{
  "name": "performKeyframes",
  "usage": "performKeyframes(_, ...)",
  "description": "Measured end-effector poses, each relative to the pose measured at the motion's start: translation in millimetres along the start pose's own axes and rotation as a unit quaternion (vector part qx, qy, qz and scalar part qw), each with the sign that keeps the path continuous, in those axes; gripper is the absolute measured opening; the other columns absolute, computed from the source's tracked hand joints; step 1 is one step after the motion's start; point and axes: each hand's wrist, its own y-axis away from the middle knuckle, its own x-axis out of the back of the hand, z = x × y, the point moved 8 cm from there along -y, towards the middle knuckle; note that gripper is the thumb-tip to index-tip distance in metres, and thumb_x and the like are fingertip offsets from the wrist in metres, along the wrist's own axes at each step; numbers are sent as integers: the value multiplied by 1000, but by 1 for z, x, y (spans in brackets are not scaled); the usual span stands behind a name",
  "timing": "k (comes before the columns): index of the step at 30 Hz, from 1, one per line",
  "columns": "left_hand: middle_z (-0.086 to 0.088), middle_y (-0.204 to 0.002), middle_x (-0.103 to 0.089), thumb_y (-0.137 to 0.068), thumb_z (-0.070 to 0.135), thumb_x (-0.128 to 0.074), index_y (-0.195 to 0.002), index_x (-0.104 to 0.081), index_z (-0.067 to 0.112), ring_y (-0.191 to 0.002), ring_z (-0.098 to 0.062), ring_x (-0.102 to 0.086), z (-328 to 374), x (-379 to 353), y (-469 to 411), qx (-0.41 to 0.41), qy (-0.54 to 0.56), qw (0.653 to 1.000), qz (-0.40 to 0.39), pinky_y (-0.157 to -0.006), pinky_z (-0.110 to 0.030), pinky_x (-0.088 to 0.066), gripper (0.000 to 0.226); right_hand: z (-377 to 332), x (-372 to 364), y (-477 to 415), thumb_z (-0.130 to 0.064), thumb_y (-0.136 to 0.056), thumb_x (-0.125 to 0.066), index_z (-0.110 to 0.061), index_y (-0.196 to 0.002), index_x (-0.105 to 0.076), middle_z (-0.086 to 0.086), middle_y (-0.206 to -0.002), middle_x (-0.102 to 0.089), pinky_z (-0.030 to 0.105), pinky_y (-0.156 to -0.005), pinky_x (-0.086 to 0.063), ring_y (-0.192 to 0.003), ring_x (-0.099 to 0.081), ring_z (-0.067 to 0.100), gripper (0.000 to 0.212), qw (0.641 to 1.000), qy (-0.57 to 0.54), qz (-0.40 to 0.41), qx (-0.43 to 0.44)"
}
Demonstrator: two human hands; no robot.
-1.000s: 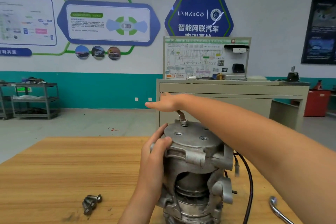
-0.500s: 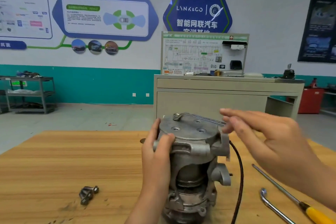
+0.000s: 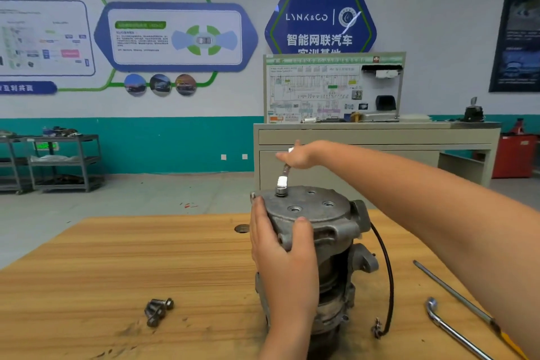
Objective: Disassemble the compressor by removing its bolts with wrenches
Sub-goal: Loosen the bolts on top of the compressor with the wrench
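Right hand (image 3: 298,156) is clamped on the upper end of the wrench (image 3: 284,177), whose socket end is down on the cover's far-left edge. Half a second ago this hand was at the compressor's right and it has since swung behind, so the bolt is judged to be backing out. Left hand (image 3: 282,245) grips the compressor (image 3: 330,222), upright on the table (image 3: 117,272). Removed bolts (image 3: 157,311) lie to its left

Room's bright and even, soft light all round, no hard shadows, just a faint dark patch on the table (image 3: 117,272) tight around the base of the compressor (image 3: 324,245). The socket end of the wrench (image 3: 282,183) is blown out white with glare. The wall posters (image 3: 43,35) at the far left look smeared and soft, and straight lines bow toward the edges.
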Motion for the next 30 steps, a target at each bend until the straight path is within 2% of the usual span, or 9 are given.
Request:
performKeyframes(3, 20, -147, -30, -68, 41, -47, -144, -28, 36, -136, -3, -29, 4, -1, 1, -20, 5, 1000, 3, -113, -40, -29, 78, -72, -10, 16, -40, -101, -20, -3, -145, -18, 13, -148, -29, 27, -106, -25, -135, -29, 22, 57, 991, 65, -31, 109)
performKeyframes(6, 15, -137, -47, -71, 39, -50, -134, -43, 32, -128, -5, -41, 5, 0, -1, -42, 9, 999, 0, -106, -34, -36, 64, -144, -24, 65, -34, -98, -39, -7, -131, -44, 5, -94, -56, 19, -60, -43, -84, -54, 14, 42, 961, 128, 73, 234)
performKeyframes(11, 3, -129, -54, -88, 20, -54, -129, -49, 20, -121, -11, -47, -2, 0, -2, -27, 12, 1000, 8, -99, -28, -39, 41, -144, -24, 179, -51, -86, -53, -13, -100, -67, 1, -99, -70, 36, -79, -51, -92, -63, 17, 43, 912, -117, 144, 366)
performKeyframes(15, 16, -148, -31, -83, 44, -54, -144, -30, 31, -136, -2, -27, -1, 0, -1, -23, -14, 1000, 8, -114, -36, -26, 66, -35, -4, 217, -58, -74, -60, -34, -89, -72, -18, -90, -71, 10, -78, -47, -91, -62, -7, 31, 849, -399, 192, 290)
performKeyframes(18, 22, -148, -26, -85, 36, -56, -145, -25, 35, -137, -1, -22, -2, 0, 0, -12, -21, 1000, 9, -115, -40, -25, 67, 72, -8, 181, -40, -82, -61, -25, -100, -64, -4, -94, -72, 22, -78, -45, -90, -66, 6, 23, 759, -548, 340, 91)
performKeyframes(22, 22, -147, -27, -87, 33, -57, -145, -25, 34, -137, -1, -22, -2, 1, 1, -10, -27, 1000, 8, -115, -40, -25, 66, 111, 14, 95, -34, -85, -63, -12, -138, -36, 8, -133, -47, 36, -93, -41, -119, -47, 24, 62, 857, -369, 353, -75)
performKeyframes(24, 19, -148, -29, -83, 37, -55, -145, -27, 34, -137, -2, -24, -2, 1, 0, -7, -21, 1000, 9, -114, -41, -27, 68, 88, 24, 47, -30, -92, -56, -4, -128, -46, 16, -121, -52, 32, -84, -43, -108, -50, 28, 46, 924, -249, 276, -95)
performKeyframes(26, 17, -148, -29, -87, 31, -57, -145, -27, 34, -137, -4, -26, -4, 0, -1, -2, -18, 1000, 8, -113, -42, -29, 65, 47, 25, 19, -21, -99, -39, 1, -112, -54, 17, -111, -54, 28, -72, -40, -94, -49, 28, 29, 967, -148, 191, -83)
performKeyframes(30, 19, -148, -29, -88, 27, -57, -143, -29, 37, -134, 0, -26, -1, 2, -3, 1, -6, 1000, -4, -112, -38, -30, 63, -54, -1, 5, -36, -101, -25, -1, -140, -31, 15, -149, -26, 35, -107, -25, -134, -29, 28, 53, 992, 114, 8, 58)
